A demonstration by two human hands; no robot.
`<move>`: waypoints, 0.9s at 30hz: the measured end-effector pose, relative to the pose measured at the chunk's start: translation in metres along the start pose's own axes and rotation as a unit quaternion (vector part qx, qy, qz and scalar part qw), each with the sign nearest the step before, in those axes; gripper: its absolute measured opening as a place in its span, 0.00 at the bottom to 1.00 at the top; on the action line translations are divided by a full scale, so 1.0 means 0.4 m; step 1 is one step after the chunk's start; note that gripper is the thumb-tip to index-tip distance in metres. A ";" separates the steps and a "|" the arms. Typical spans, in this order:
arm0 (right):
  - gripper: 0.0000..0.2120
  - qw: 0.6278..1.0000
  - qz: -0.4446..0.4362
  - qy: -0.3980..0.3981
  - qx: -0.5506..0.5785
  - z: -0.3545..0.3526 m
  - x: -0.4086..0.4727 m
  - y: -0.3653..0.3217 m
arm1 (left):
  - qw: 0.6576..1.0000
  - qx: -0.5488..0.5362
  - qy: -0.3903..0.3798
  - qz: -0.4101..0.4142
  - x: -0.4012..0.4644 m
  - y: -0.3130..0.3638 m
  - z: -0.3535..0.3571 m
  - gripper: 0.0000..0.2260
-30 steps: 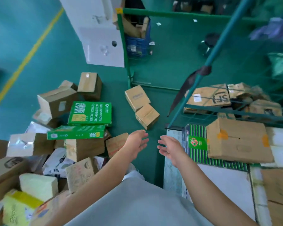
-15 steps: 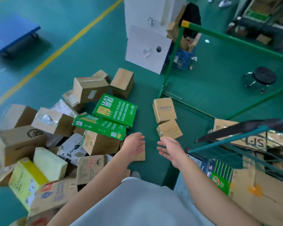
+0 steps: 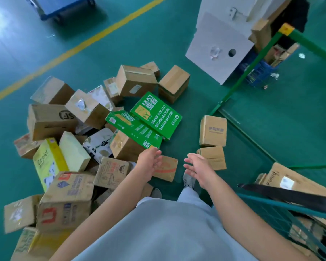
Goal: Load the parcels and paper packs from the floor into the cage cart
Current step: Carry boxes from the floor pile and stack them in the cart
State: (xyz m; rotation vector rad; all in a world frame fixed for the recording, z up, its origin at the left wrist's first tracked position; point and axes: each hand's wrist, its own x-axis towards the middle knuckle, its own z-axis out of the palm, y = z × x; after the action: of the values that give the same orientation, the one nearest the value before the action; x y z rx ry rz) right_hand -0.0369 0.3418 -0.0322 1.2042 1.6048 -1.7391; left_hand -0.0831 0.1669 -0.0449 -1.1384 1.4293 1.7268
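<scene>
Green paper packs (image 3: 149,119) sit on a messy pile of parcels (image 3: 68,166) on the floor (image 3: 271,129). Both hands are empty, fingers spread: left hand (image 3: 149,163) just over the packs' near edge, right hand (image 3: 198,169) beside it. Cart (image 3: 282,210) at lower right, some parcels inside.

A yellow line (image 3: 79,47) is running diagonally across the green floor (image 3: 17,53). Beyond the line, at the top left, a blue flat trolley (image 3: 64,4) is standing. On the line's near side, far to the right, a white board with a round hole (image 3: 217,49) is leaning, and just beside that board a blue crate (image 3: 260,72) is sitting.
</scene>
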 end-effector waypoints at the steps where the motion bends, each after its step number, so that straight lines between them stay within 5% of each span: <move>1: 0.10 1.000 0.004 -0.006 -0.011 -0.005 0.015 -0.012 | 1.000 -0.007 0.006 -0.002 0.001 0.002 0.009 0.16; 8: 0.04 0.996 0.027 -0.043 -0.067 -0.052 0.118 -0.094 | 0.997 -0.034 0.062 -0.026 0.008 0.007 0.120 0.09; 14: 0.10 0.980 0.043 -0.109 -0.161 -0.040 0.199 -0.128 | 0.992 -0.084 0.086 -0.026 0.016 -0.026 0.165 0.11; 27: 0.06 0.905 0.022 -0.253 -0.341 0.276 0.118 -0.070 | 0.926 -0.316 0.206 -0.027 -0.081 -0.174 -0.134 0.08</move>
State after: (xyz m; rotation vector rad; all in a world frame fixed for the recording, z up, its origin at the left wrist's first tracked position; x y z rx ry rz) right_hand -0.1140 0.2515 -0.0653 0.4022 1.6152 -1.1493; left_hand 0.0038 0.1326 -0.0489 -1.9592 1.0497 2.0583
